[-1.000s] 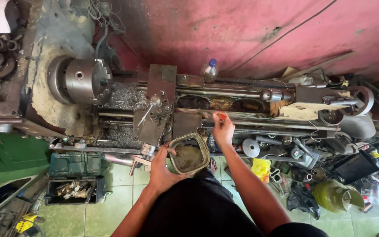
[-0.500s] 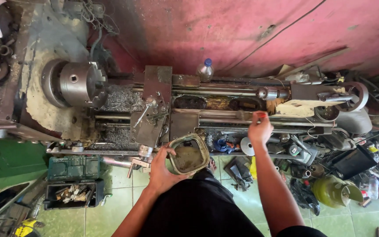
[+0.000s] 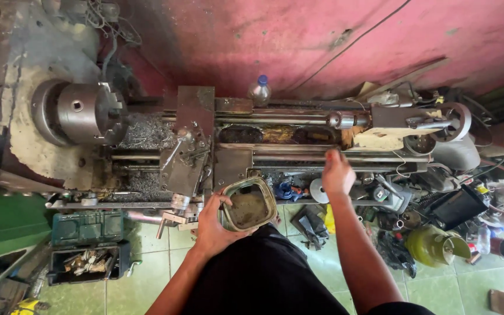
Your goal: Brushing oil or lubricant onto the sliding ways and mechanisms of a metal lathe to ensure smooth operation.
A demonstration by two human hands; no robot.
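My left hand (image 3: 214, 226) holds a grimy square can (image 3: 248, 204) with rounded corners by its left side, close to my body and just below the lathe carriage (image 3: 191, 153). The can is open at the top and holds dark sludge. My right hand (image 3: 338, 173) reaches out over the lathe bed rails (image 3: 298, 153), fingers loosely together, palm down. I cannot tell whether something small is pinched in its fingertips. The lathe chuck (image 3: 86, 114) sits at the left with metal chips (image 3: 146, 133) beside it.
A plastic bottle (image 3: 259, 90) stands on the bed's far side against the red wall. The tailstock (image 3: 415, 125) is at the right. An open green toolbox (image 3: 86, 245) lies on the floor at the left. Tools, a yellow jug (image 3: 433, 246) and clutter crowd the right floor.
My right hand has moved to the right along the lathe bed. My left hand has kept the can in about the same place.
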